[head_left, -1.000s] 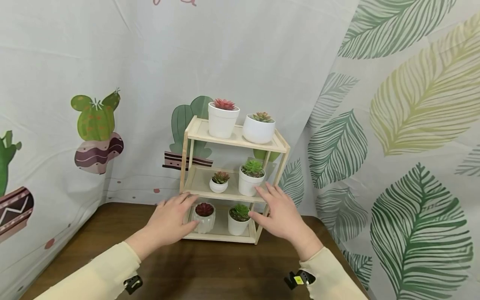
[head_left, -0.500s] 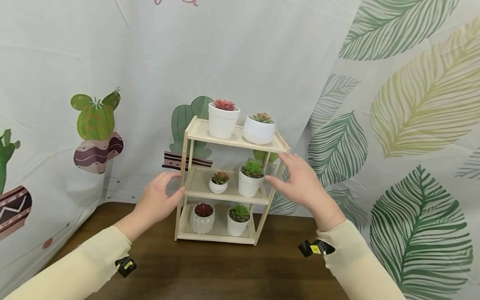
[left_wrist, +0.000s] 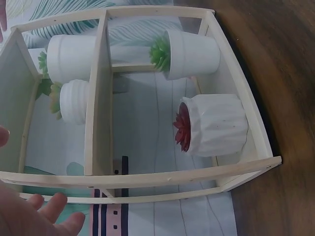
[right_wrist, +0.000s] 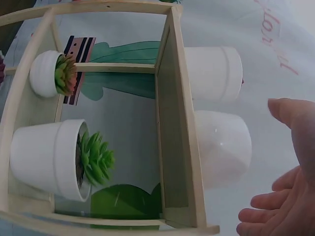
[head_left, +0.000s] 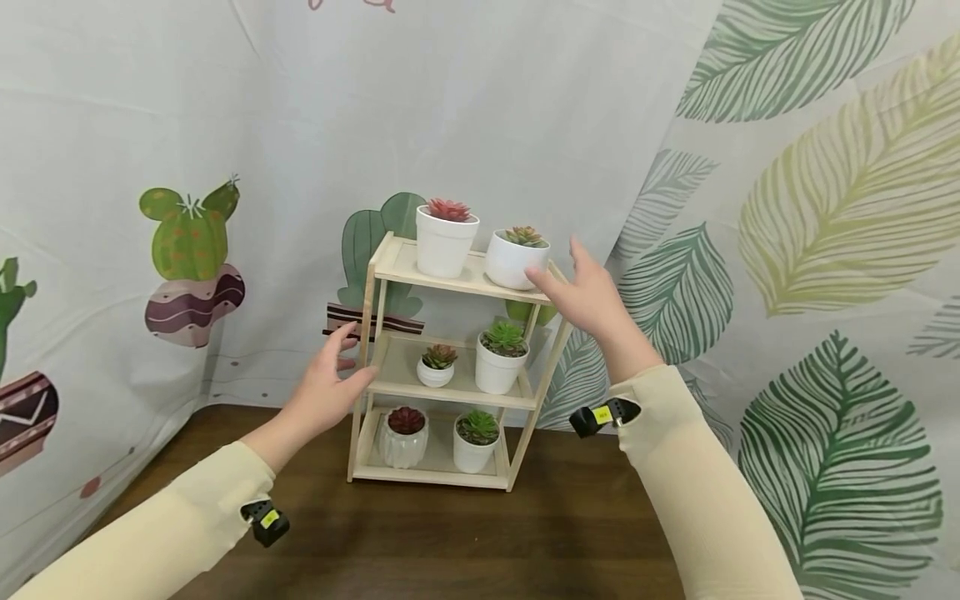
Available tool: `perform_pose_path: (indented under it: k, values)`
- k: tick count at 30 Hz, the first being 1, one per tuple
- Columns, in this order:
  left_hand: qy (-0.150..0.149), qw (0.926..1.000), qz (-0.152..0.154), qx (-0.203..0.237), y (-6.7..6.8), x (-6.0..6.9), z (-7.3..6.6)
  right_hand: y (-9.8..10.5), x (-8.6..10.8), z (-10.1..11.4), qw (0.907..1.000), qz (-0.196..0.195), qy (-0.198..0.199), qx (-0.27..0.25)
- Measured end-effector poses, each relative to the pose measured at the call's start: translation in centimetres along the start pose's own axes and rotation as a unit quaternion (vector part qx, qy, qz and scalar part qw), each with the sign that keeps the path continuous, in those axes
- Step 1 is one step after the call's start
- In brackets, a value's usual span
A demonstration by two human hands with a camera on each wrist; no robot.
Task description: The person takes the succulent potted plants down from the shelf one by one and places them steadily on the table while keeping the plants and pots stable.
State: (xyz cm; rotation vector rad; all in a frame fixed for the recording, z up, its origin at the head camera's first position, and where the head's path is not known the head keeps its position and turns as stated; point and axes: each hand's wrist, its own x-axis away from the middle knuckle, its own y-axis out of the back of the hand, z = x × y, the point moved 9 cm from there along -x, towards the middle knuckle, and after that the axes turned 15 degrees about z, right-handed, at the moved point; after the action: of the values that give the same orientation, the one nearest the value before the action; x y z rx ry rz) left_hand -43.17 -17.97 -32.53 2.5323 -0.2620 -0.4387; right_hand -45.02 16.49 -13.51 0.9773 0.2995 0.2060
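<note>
The top shelf's [head_left: 399, 263] rounded white pot [head_left: 510, 262] is flanked on its right by the nearer right hand [head_left: 588, 298], the grip spread wide and empty.

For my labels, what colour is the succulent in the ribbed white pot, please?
The succulent is dark red, clearest in the left wrist view.

The shelf [head_left: 457, 284] is pale, matt wood, and beneath its lower edge the table [head_left: 450, 542] shows dark brown, smooth-looking wood with a faint sheen, while the creased cloth backdrop [head_left: 300, 150] looks matt. Near the shelf's top left corner the tapered white pot [head_left: 442, 248] looks smooth and dull; toward its top right corner the round white pot [head_left: 510, 262] is smooth and glossy. By the bottom left corner the fluted pot [head_left: 403, 443] is ridged and shiny.
</note>
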Motion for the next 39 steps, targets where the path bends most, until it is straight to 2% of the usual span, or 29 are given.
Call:
perform_pose_path:
  k: [4, 9, 14, 20, 29, 39]
  values:
    - [0.003, 0.9999, 0.006, 0.008, -0.3, 0.1, 0.0, 0.1, -1.1, 0.0, 0.9975, -0.024, 0.003, -0.066]
    - [0.003, 0.9997, 0.018, 0.015, -0.7, 0.0, 0.2, 0.4, -2.1, -0.3, 0.9835, -0.068, 0.002, -0.167]
    - [0.002, 0.9996, 0.025, 0.015, -1.0, -0.1, 0.7, 0.1, -3.1, -0.4, 0.9734, -0.083, -0.005, -0.214]
    - [0.002, 0.9994, 0.03, 0.016, -1.3, -0.2, 1.1, 0.1, -3.8, -0.3, 0.9668, -0.105, -0.022, -0.232]
    - [-0.001, 0.9994, 0.022, 0.029, -1.4, 0.0, 1.1, -0.2, -5.4, 0.2, 0.9648, -0.121, -0.021, -0.233]
    - [-0.016, 0.997, -0.022, 0.073, -1.3, 0.1, 0.9, -0.9, -6.1, 0.1, 0.9684, -0.131, -0.02, -0.211]
